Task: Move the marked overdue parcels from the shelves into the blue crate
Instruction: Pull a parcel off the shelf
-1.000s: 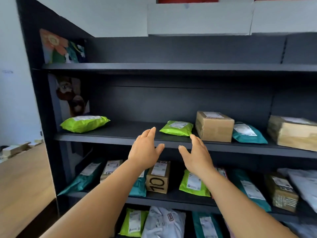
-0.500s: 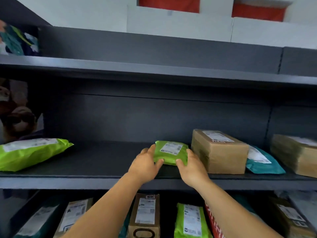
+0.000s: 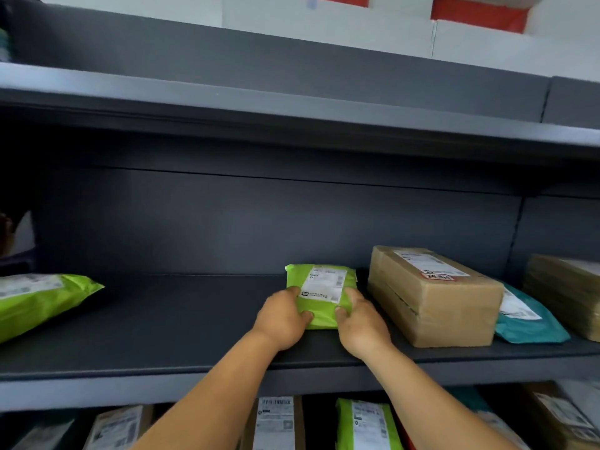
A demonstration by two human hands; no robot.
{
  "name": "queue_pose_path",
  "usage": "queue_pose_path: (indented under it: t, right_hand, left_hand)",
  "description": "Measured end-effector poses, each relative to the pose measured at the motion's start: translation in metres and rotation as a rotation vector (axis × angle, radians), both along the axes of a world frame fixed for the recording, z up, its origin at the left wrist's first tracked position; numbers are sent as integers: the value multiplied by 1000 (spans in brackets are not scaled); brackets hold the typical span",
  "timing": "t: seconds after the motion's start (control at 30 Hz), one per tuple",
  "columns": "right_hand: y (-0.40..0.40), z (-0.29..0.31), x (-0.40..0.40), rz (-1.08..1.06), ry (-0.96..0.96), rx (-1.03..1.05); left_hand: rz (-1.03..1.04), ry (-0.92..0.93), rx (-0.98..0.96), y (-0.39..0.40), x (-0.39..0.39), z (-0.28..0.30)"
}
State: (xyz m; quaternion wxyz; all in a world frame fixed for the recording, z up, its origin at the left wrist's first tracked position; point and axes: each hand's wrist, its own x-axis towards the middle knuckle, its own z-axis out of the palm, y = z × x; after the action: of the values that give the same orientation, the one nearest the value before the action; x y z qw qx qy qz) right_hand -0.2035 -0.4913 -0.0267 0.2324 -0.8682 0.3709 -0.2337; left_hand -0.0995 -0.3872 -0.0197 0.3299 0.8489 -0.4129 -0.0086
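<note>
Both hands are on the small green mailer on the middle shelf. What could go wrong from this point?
1. The green mailer lies close beside the cardboard box; pulling it out, the right hand might nudge the box.
2. The left hand and right hand hold only its near end, so the soft bag could sag or slip.
3. No overdue mark is legible on its label, so it may be the wrong parcel.

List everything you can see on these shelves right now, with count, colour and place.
small mailer bag: 1, lime green, middle shelf centre, held
large mailer bag: 1, lime green, middle shelf left
cardboard box: 1, brown, right of the held bag
teal mailer bag: 1, behind that box
second cardboard box: 1, brown, far right
lower-shelf parcels: several, mixed colours
shelving: dark grey
left hand: grips the small bag
right hand: grips it too
</note>
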Motion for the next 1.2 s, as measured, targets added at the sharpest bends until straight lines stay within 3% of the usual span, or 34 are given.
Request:
queue_pose_path:
  t: [0.17,0.4,0.53,0.67,0.77,0.9,1.03,1.2]
  right_hand:
    - [5,-6,-11,95,-305,-8]
    - [5,-4,-16,118,-370,-20]
    - [4,-3,-15,97,-248,-40]
    - [6,1,-16,70,69,-64]
    - [7,3,-17,81,152,-67]
    - [9,5,-25,139,43,-103]
    - [10,25,-51,199,-194,-189]
    - [-7,55,-90,226,-441,-280]
  left_hand:
    - [31,-40,-210,9,-7,-1]
    - [21,-84,-317,10,-18,5]
    - [67,-81,-262,12,-23,5]
    - [137,-45,-87,14,-27,1]
    - [170,-22,28,16,-29,-2]
    - [210,-97,-52,16,-35,3]
    - [196,-171,-221,6,-56,17]
    - [119,-179,-295,-26,-92,31]
